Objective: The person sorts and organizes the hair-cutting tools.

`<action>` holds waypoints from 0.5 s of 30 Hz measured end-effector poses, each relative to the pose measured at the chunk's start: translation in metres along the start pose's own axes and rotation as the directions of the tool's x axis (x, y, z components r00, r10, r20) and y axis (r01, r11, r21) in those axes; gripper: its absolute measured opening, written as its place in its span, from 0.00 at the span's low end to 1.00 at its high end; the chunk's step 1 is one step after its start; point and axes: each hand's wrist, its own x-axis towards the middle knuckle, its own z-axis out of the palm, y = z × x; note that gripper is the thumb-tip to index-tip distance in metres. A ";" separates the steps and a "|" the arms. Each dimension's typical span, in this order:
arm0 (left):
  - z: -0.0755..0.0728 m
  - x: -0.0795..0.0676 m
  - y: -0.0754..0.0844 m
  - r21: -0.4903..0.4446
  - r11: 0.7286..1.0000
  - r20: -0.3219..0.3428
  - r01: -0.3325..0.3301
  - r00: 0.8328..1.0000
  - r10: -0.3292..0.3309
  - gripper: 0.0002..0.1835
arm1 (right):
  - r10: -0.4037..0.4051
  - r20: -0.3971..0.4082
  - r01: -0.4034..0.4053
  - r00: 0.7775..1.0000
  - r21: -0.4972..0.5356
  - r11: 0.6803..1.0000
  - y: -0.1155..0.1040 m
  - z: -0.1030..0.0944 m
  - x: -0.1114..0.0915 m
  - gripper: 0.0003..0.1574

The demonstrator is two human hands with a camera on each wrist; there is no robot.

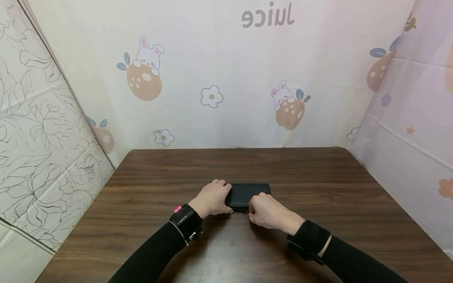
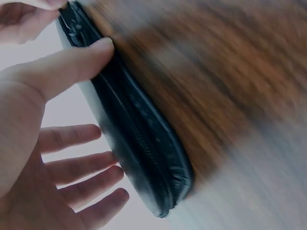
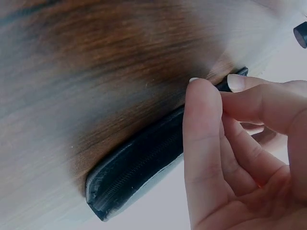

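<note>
A black zip wallet (image 1: pixel 247 192) lies on the brown table, its zipped edge facing me. My left hand (image 1: pixel 213 197) holds its left end. In the left wrist view, the left thumb (image 2: pixel 79 64) presses across the zipped edge while the other fingers (image 2: pixel 91 184) spread along the wallet's (image 2: pixel 129 120) side. My right hand (image 1: pixel 267 211) is at the front edge, right of the left hand. Seen from the right wrist, thumb and forefinger (image 3: pixel 249 105) pinch together at the zipper line of the wallet (image 3: pixel 139 165); the zipper pull between them is mostly hidden.
The wood-grain table (image 1: pixel 170 169) extends around the wallet on all sides. A printed curtain (image 1: pixel 226 59) hangs behind its far edge, with more patterned cloth (image 1: pixel 46 137) at the left and right. Black straps with wrist cameras (image 1: pixel 187 224) sit on both wrists.
</note>
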 end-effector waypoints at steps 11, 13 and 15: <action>-0.004 -0.012 0.024 -0.203 0.976 -0.104 -0.078 0.993 0.057 0.13 | -0.043 -0.023 0.043 0.999 0.003 0.999 0.002 -0.001 -0.002 0.10; -0.002 -0.012 0.028 -0.332 0.943 -0.083 -0.034 0.996 0.006 0.19 | -0.054 -0.028 0.054 0.998 0.002 0.999 0.002 0.000 -0.002 0.10; 0.001 -0.012 0.031 -0.437 0.899 -0.056 0.019 0.997 -0.048 0.24 | -0.064 -0.032 0.064 0.997 0.006 0.998 0.002 0.000 -0.002 0.10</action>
